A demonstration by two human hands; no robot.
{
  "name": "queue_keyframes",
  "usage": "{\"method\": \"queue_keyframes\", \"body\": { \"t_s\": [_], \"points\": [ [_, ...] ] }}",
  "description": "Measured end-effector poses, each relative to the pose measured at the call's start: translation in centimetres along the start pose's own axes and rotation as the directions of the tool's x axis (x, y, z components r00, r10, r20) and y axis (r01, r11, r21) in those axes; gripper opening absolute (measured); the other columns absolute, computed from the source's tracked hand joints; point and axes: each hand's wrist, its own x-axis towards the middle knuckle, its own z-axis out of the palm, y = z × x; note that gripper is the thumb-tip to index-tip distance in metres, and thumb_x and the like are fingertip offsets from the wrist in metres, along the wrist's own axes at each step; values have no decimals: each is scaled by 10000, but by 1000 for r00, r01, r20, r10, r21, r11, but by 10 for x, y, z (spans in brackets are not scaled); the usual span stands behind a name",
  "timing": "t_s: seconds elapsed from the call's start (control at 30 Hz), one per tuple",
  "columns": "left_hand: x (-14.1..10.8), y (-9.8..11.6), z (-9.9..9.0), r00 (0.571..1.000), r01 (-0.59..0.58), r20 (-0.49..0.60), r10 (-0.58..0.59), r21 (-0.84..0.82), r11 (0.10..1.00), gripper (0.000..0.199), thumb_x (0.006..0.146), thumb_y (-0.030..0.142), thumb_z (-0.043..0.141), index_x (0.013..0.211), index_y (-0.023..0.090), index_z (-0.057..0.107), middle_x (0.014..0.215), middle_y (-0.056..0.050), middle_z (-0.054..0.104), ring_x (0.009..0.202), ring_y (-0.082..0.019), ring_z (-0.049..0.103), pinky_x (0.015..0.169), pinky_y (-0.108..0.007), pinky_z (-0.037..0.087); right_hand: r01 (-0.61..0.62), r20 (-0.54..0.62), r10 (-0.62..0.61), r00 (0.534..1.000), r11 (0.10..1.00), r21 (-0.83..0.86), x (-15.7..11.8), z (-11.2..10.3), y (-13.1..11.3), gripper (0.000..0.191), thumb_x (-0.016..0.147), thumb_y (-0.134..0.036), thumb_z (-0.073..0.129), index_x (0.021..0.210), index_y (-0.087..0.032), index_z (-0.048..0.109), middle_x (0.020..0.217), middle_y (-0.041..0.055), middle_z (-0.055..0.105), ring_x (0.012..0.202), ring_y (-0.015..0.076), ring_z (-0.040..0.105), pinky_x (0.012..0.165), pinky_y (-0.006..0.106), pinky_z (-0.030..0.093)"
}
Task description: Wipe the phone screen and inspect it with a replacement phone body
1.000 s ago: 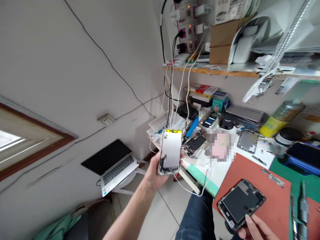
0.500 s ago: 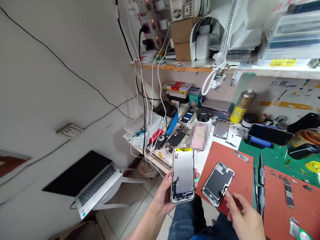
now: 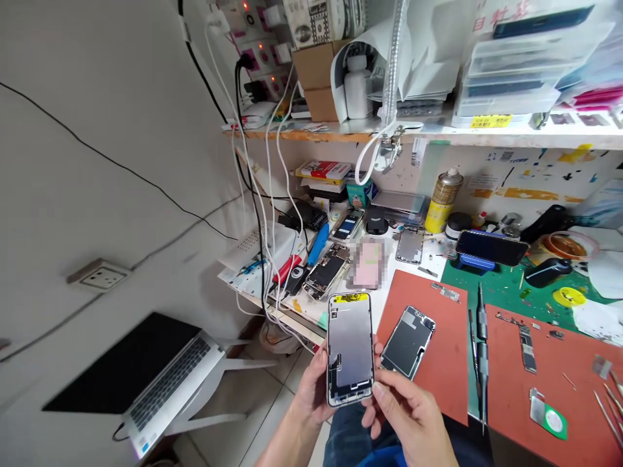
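Observation:
A phone screen panel [image 3: 351, 347], its metal back facing up and a yellow strip along its top edge, is held upright over the desk's front edge. My left hand [image 3: 314, 386] is wrapped round its left side and underside, fingertips showing at the right edge. With thumb and fingers, my right hand [image 3: 402, 405] touches the panel's lower right corner. Just beyond that hand a second, dark screen panel [image 3: 409, 340] lies on the red mat [image 3: 445, 363], its lower end partly hidden by my fingers.
Screwdrivers [image 3: 481, 353] lie between two red mats. Small phone parts sit on the right mat [image 3: 506, 402]. Opened phones [image 3: 328, 269], a spray can [image 3: 444, 201] and a propped phone [image 3: 491, 248] stand or lie behind. White cables hang at left; a laptop [image 3: 165, 373] rests on a chair.
My right hand has left the dark panel on the mat and moved to the lower right corner of the held panel. The view has swung to the right.

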Motion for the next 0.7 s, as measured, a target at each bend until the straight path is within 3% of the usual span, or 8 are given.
{"method": "queue_keyframes", "body": {
  "t_s": [0.23, 0.4, 0.53, 0.7],
  "points": [
    [3, -2, 2, 996, 24, 92, -21, -32, 999, 652, 899, 588, 776, 1368, 138, 726, 1331, -163, 765, 1191, -270, 753, 1070, -359, 570, 39, -64, -34, 997, 996, 82, -7, 7, -12, 477, 957, -586, 755, 1174, -164, 812, 754, 101, 782, 626, 191, 726, 651, 298, 604],
    [2, -6, -9, 997, 11, 75, -8, -33, 999, 620, 914, 570, 760, 1376, 159, 722, 1289, -156, 782, 1151, -305, 769, 1023, -389, 595, 31, -46, -28, 999, 996, 79, -7, 6, -15, 478, 947, -582, 765, 1191, -174, 815, 764, 108, 791, 627, 207, 725, 656, 325, 613],
    [1, -9, -16, 998, 41, 55, -40, -20, 999, 653, 935, 606, 709, 1396, 144, 699, 1354, -183, 747, 1252, -369, 720, 1053, -462, 583, 30, -71, -23, 997, 995, 98, -7, 7, -16, 428, 945, -550, 780, 1169, -187, 826, 752, 92, 789, 630, 200, 728, 652, 313, 602],
    [1, -11, -16, 999, 14, 45, -11, -49, 999, 645, 943, 570, 722, 1408, 126, 681, 1350, -176, 752, 1172, -321, 757, 942, -379, 621, 24, -74, -13, 997, 990, 141, -6, 9, -19, 416, 946, -524, 787, 1177, -182, 829, 748, 78, 781, 623, 188, 721, 629, 304, 597]
  ]
}}
